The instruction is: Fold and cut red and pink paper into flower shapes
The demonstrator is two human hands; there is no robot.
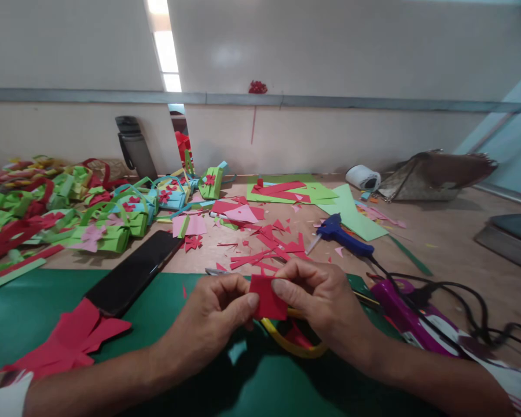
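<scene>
Red paper piece (268, 297) at yellow loop's (296, 349) upper left, both grips pinched closed on it: left hand (219, 310) left of loop, right hand (319, 302) over its right. Probably folding: align edges, steady one side, crease evenly.

Brown worktop (438, 226) reaching ahead of left hand (217, 307) and right hand (315, 298) to pale wall panels (351, 46), crossed by grey rail (330, 102), a narrow gap (165, 52) showing bright light beyond the left hand, pale-blue wall (518, 136) well off to the right hand's right.
</scene>
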